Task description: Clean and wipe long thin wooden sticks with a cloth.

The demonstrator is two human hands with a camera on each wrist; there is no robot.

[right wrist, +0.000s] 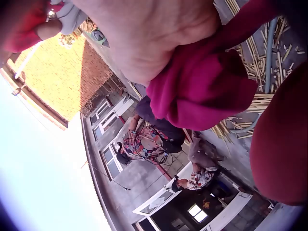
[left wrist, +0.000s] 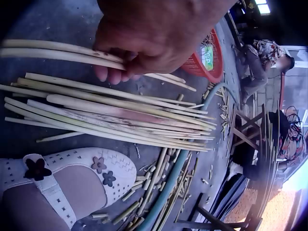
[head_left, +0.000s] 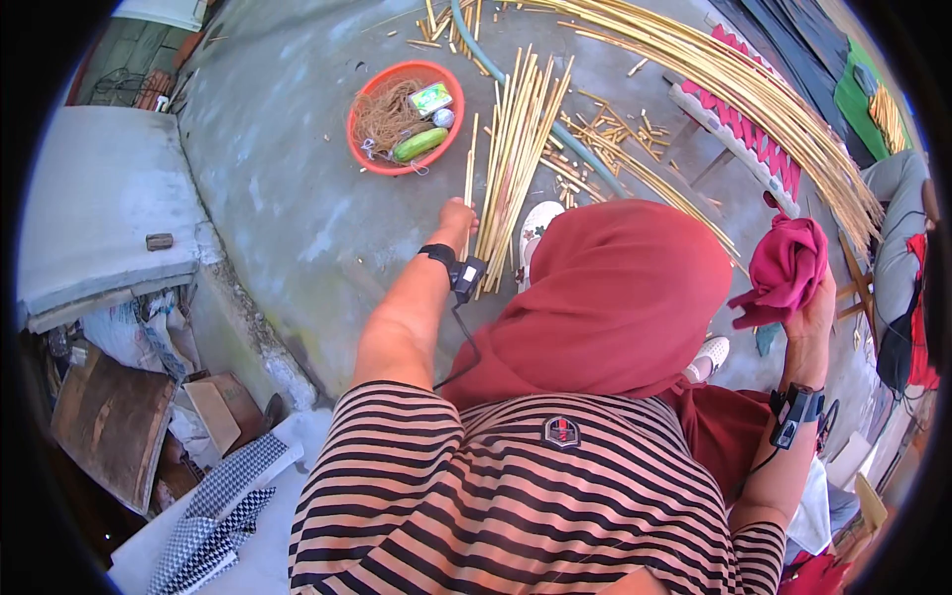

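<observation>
My left hand (head_left: pixel 457 220) pinches two thin peeled sticks (left wrist: pixel 62 53), which run out past both sides of the fingers in the left wrist view. Right beside it, a loose bundle of pale sticks (head_left: pixel 514 149) lies fanned on the concrete floor by my white shoe (left wrist: pixel 72 187). Off to the right, my right hand (head_left: pixel 815 302) grips a bunched magenta cloth (head_left: pixel 788 260). In the right wrist view the cloth (right wrist: pixel 202 91) spills from under the curled fingers and hides part of them.
An orange basin (head_left: pixel 359 139) holds tangled fibre, a green gourd and a small box. A hose (head_left: pixel 585 154) crosses the floor among short cut pieces (head_left: pixel 625 129). Long sticks (head_left: pixel 694 55) lie over a bench (head_left: pixel 729 134) at right. Other people (right wrist: pixel 147 139) sit farther off.
</observation>
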